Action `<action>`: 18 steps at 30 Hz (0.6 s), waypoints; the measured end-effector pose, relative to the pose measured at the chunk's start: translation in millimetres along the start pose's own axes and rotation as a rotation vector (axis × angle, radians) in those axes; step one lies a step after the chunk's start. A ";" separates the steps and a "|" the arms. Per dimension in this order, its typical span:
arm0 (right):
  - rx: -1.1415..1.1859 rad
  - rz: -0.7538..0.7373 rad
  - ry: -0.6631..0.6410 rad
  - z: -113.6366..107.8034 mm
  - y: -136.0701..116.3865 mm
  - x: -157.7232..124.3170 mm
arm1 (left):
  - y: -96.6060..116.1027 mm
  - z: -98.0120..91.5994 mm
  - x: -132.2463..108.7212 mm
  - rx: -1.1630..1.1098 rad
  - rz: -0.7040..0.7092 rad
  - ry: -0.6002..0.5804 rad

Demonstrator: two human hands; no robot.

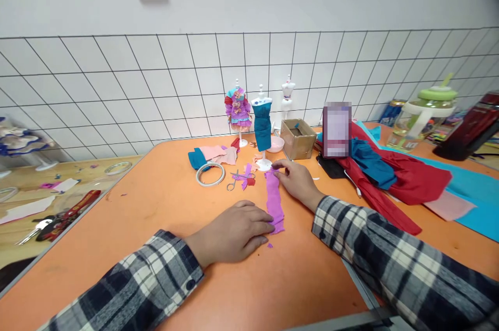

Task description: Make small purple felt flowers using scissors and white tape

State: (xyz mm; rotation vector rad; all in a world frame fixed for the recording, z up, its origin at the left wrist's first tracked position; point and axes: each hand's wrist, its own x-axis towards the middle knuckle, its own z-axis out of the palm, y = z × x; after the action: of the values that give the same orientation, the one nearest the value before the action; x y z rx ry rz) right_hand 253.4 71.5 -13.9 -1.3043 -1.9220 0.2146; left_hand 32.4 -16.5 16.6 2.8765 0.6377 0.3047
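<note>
A purple crepe paper strip (275, 198) lies lengthwise on the orange table, its near end ragged. My left hand (237, 229) rests flat, palm down, with fingertips on the strip's near left edge. At the far end, my right hand (298, 180) has thumb and index finger closed on the strip's edge. Just left of that end lie small scissors (233, 181) among purple and red scraps (248, 176). Behind the strip stands a mini dress form (262, 123) wrapped in teal paper. A tape roll (210, 174) sits further left.
Behind are a form in a purple ruffled dress (237, 110), a bare white form (287, 93), a pink bowl (276, 144) and a cardboard box (299, 140). A phone (336, 131) stands on the right near red paper (417, 177) and a green-lidded bottle (427, 118).
</note>
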 end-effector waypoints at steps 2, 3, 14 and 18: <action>0.006 -0.027 0.108 -7.1 1.6 1.5 | 2.3 -3.5 -0.7 0.015 -0.011 0.005; 0.009 -0.053 0.154 -11.7 -0.5 0.8 | 2.8 -5.1 -1.2 0.021 -0.031 0.015; -0.165 -0.650 -0.570 -22.6 -67.3 -46.4 | -22.1 0.3 -7.8 -0.045 -0.478 0.136; -0.179 -0.674 -0.604 -20.8 -66.2 -48.9 | -28.9 -1.7 -9.4 0.071 -0.475 0.115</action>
State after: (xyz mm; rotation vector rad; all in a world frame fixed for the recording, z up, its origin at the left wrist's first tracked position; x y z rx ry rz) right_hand 228.4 -5.9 10.5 -0.6551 -2.8354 0.0944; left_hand 12.2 5.4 10.5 2.6708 1.3404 0.3789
